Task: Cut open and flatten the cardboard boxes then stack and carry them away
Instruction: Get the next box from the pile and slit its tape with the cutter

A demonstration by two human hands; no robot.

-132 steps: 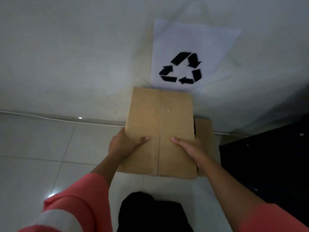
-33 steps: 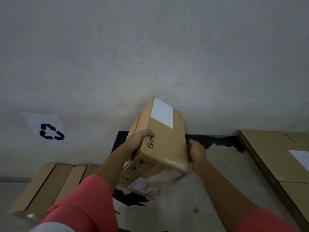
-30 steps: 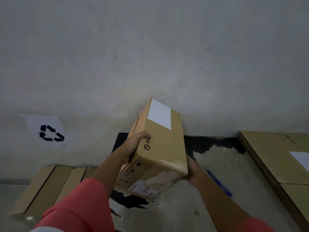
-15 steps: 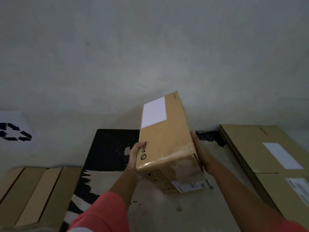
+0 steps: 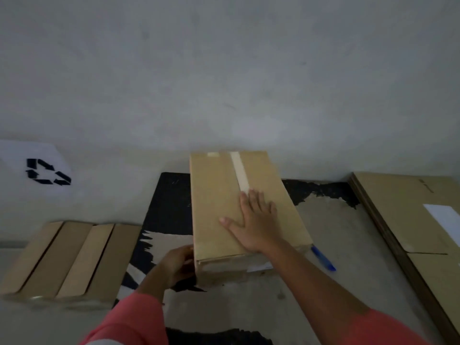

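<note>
Cardboard box (image 5: 224,207) lies flat on the worn desk (image 5: 336,232), taped seam (image 5: 239,170) up. In our head view the right hand (image 5: 256,220) presses on it, fingers (image 5: 254,199) spread. The left hand (image 5: 178,265) curls at the near left corner, grip unclear. We fear a cut along that seam meeting those fingers, or the box nudging the blue pen (image 5: 322,261) away.

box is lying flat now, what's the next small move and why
Probably reach the right hand to the blue pen-like tool beside the box: the tape strip on top looks uncut, and the left hand holds the near corner.
</note>
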